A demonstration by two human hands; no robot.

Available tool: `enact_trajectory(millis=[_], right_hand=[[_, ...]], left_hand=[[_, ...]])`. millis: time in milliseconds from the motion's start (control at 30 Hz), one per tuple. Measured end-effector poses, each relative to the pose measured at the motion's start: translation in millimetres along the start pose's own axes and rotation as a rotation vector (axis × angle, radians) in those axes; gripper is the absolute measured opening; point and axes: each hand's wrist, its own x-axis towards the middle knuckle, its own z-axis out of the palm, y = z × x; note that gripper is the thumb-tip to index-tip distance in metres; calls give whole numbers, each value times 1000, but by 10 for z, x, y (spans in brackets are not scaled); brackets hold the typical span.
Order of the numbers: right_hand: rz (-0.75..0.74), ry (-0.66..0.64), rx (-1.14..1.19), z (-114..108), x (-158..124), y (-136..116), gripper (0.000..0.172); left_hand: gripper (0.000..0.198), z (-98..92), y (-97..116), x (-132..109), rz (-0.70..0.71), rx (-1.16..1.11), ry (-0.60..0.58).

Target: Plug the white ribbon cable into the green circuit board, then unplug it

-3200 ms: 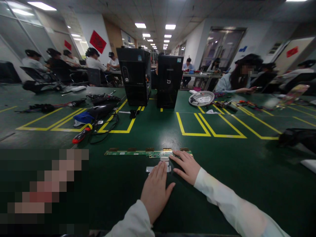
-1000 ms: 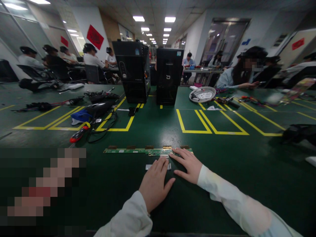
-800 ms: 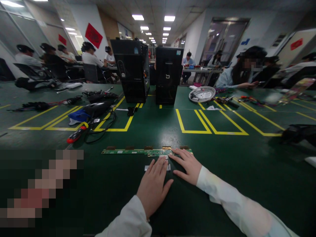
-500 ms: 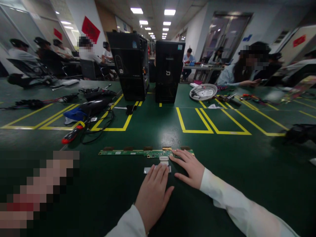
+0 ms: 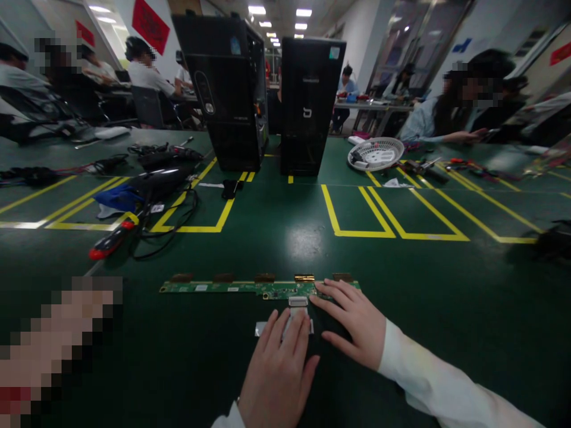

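Observation:
A long, narrow green circuit board (image 5: 241,288) with several brown tabs along its far edge lies on the table in front of me. From a white connector (image 5: 298,301) on its near edge, a flat ribbon cable (image 5: 261,329) runs toward me. My left hand (image 5: 281,368) lies palm down over the cable, its fingertips on it and its fingers stretched out; part of the cable is hidden beneath. Spread over the right end of the board is my right hand (image 5: 350,321), fingertips touching it and thumb apart. Neither hand grips anything.
Two black computer towers (image 5: 223,101) stand at the back. A red and black screwdriver (image 5: 111,239) and a cabled black tool (image 5: 165,181) lie left. A white basket (image 5: 377,153) sits back right. Yellow tape (image 5: 366,233) marks the green table. Several people sit beyond; a blurred-out area covers the lower left.
The camera view has tilted downward and come closer, so the towers and board look larger. Both hands keep their places on the cable and board, with slight finger shifts.

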Motion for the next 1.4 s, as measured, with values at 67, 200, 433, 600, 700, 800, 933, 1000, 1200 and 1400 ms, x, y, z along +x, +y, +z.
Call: enact_trajectory(millis=[67, 200, 433, 600, 700, 800, 933, 1000, 1200, 1400], right_hand=[[0, 2, -1, 4, -6, 5, 55], [10, -4, -2, 3, -18, 5, 56], [-11, -29, 3, -33, -17, 25, 56], [-21, -42, 4, -52, -12, 37, 56], [-24, -41, 4, -51, -11, 41, 56], [-20, -40, 5, -52, -12, 43, 57], [-19, -41, 11, -60, -14, 41, 57], [-20, -39, 9, -61, -16, 37, 57], [-12, -36, 7, -44, -19, 34, 58], [-39, -28, 9, -22, -7, 75, 58]], left_hand=[[47, 30, -8, -13, 15, -1, -12], [51, 79, -27, -37, 47, -4, -48], [55, 58, -59, -50, 48, -19, -101], [53, 23, -99, -28, 79, -6, -111], [52, 7, -124, -20, 96, 1, -93], [50, -12, -138, -11, 107, 8, -96], [50, -13, -146, -7, 98, 2, -99], [51, -3, -148, -11, 92, -2, -96], [51, -5, -107, -23, 81, 24, -79], [47, -32, -95, 10, 59, 10, -58]])
